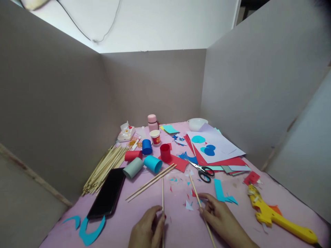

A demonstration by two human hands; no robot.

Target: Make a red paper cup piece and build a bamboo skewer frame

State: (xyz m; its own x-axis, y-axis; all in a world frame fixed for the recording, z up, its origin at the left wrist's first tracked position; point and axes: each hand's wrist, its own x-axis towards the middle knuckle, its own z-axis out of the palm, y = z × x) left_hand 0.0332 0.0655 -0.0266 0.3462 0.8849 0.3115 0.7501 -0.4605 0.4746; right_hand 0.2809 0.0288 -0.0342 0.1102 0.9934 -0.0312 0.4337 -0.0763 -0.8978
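Observation:
My left hand [147,228] pinches a thin wooden stick [162,193], which points away from me. Another wooden stick [193,187] is held between the thumb and fingers of my right hand [219,215], leaning with its far end to the left. The two sticks are apart, with small red, blue and white paper scraps [188,205] on the pink tabletop between and beyond them. A pair of loose sticks [152,181] lies crosswise just past my left hand. Black-handled scissors [204,172] rest open beyond my right hand.
A yellow glue gun [281,220] lies at right. At left are a black phone [107,193] and a stick bundle [106,168]. Several paper tubes [153,164], a paper cup [155,137], a pink bottle [152,123] and paper sheets [219,146] sit farther back. Grey panels [155,86] enclose the table.

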